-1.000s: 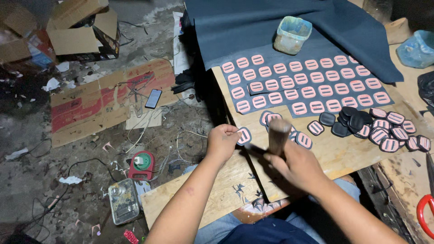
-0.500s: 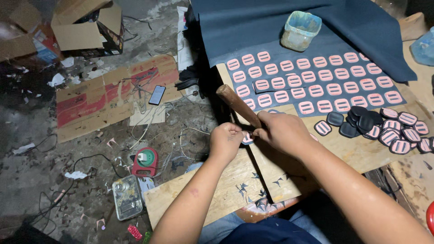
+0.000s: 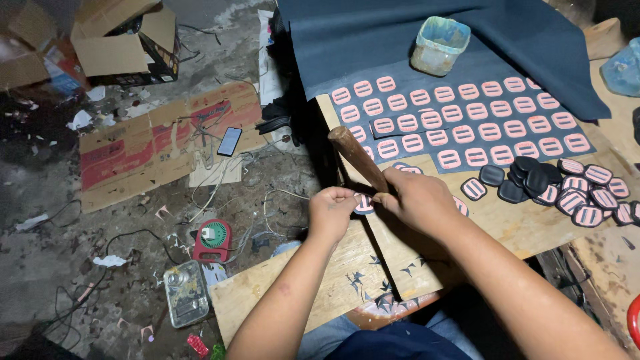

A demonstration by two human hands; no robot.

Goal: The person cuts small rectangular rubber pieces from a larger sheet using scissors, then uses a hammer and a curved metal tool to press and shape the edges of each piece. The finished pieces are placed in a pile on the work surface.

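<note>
My left hand [image 3: 331,213] pinches a small pink-and-black slotted piece [image 3: 364,203] at the near left edge of the wooden board [image 3: 493,220]. My right hand [image 3: 415,200] also touches that piece with its fingertips while it grips a brown wooden handle [image 3: 355,156] that points up and to the left. Rows of the same pink pieces [image 3: 460,123] lie on dark fabric [image 3: 400,40] beyond my hands. A heap of black and pink pieces [image 3: 567,187] lies to the right.
A translucent plastic tub [image 3: 439,45] stands on the fabric at the back. On the floor to the left are flattened cardboard [image 3: 153,140], a phone [image 3: 229,141], cables, a red round device [image 3: 212,240] and open boxes [image 3: 127,47]. Small black scraps [image 3: 380,293] litter the board's near edge.
The handle swung from upright over the board to tilted up-left. My right hand moved left to join my left hand at the small piece. The view shifted slightly.
</note>
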